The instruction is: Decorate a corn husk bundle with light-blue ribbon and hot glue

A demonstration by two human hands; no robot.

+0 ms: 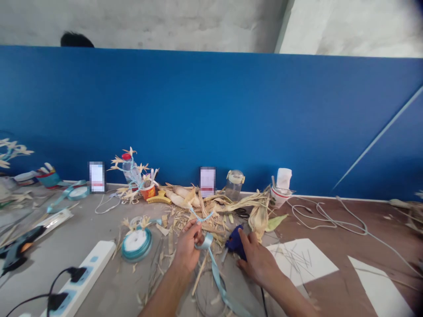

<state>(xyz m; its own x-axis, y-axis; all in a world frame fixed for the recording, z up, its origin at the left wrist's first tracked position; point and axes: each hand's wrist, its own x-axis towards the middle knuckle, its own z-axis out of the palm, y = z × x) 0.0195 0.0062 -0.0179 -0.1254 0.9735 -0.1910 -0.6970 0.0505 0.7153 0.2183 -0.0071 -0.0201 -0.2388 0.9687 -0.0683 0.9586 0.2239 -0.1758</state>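
Observation:
My left hand is closed in a pinch on a light blue ribbon, which loops at the fingers and trails down toward me across the table. A thin blue ribbon bow stands just above that hand. My right hand is wrapped round a dark blue glue gun that rests on the table, its nozzle pointing left toward the ribbon. Dried corn husks lie heaped just beyond both hands.
A spool of blue ribbon and a white power strip lie to the left, with another glue gun at the far left. A jar, paper cup, white cables and white sheets sit right. A blue partition backs the table.

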